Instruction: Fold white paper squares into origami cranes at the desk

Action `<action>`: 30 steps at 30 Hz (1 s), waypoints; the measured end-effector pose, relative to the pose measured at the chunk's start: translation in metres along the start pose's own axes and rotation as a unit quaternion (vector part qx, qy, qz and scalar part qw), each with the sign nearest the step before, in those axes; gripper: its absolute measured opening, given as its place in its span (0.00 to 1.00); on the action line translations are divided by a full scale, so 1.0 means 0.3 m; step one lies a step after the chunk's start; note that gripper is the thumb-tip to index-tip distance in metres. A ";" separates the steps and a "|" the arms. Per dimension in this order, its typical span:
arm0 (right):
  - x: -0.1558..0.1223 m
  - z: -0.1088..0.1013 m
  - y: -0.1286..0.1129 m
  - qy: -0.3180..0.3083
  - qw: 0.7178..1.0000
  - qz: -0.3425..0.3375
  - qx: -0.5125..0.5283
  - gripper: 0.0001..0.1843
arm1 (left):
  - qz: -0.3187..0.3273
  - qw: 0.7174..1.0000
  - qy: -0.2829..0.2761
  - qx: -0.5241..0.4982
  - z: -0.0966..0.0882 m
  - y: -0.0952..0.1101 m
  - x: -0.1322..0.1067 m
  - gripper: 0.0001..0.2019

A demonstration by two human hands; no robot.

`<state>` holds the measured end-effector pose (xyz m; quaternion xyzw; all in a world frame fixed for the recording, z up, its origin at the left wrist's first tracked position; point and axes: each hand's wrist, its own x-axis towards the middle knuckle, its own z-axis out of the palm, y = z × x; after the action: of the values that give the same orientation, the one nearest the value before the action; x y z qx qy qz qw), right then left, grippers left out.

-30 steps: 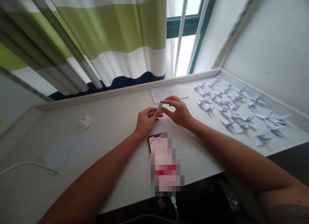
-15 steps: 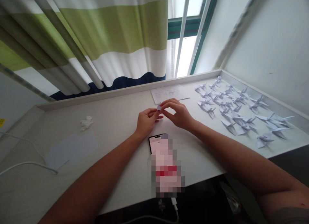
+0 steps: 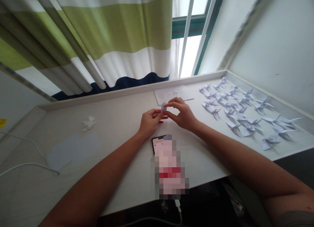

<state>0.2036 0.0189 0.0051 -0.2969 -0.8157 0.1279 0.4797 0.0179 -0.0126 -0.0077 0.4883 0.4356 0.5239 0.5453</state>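
White desk (image 3: 117,129) ran wall to wall under a window with a striped green, white and navy curtain (image 3: 98,40), with a raised lip along the far edge and the right wall boxing it in. Both hands met around mid-desk: the left hand (image 3: 149,121) and the right hand (image 3: 183,114) were each pinched on the same small folded paper piece (image 3: 163,106), held just above the surface. Just near of them lay a phone (image 3: 169,165), its end poking over the near edge with a cable hanging off. Right side was crowded with rows of finished paper cranes (image 3: 237,109) almost up to the wall. A printed sheet (image 3: 173,92) sat just beyond the hands. Left half had more breathing space: only a crumpled scrap (image 3: 87,123), flat paper sheets (image 3: 73,148) and a white cable (image 3: 29,164) near the left edge.
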 end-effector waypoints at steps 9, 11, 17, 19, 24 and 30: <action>-0.007 0.008 -0.010 -0.037 0.999 -0.004 -0.003 0.04 | 0.003 1.000 0.027 0.014 0.003 -0.014 0.004 0.23; -0.009 0.011 -0.012 -0.031 0.999 -0.019 -0.014 0.04 | 0.009 0.999 0.035 0.016 0.003 -0.013 0.005 0.21; -0.009 0.011 0.007 -0.024 0.999 -0.032 -0.020 0.05 | 0.009 0.999 0.024 -0.028 0.001 0.017 0.002 0.18; -0.008 0.005 0.010 -0.038 0.999 -0.022 -0.018 0.05 | 0.003 0.999 0.021 -0.039 0.000 0.026 0.000 0.18; -0.003 -0.013 -0.013 -0.054 0.998 -0.017 0.001 0.05 | 0.017 1.000 0.000 -0.009 0.001 0.028 -0.005 0.24; -0.003 0.004 -0.023 -0.024 0.987 0.114 0.107 0.16 | 0.037 0.999 -0.006 0.011 0.005 0.007 -0.005 0.25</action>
<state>0.2004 0.0130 0.0072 -0.3317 -0.7693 0.2758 0.4713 0.0190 -0.0143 -0.0056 0.5135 0.4195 0.5359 0.5227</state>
